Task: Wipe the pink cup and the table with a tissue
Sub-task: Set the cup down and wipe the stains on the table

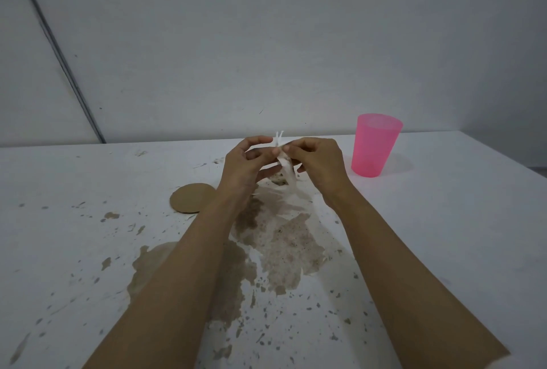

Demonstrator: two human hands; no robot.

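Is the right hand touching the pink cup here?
Apart. The head view shows bare table between the right hand and the pink cup; that hand instead pinches the tissue.

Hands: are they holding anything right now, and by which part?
Yes. Both the left hand and right hand pinch the tissue near its top with their fingertips; its lower part hangs down toward the table.

one pink cup (376, 145), one tissue (285, 166), two hands (245, 167).
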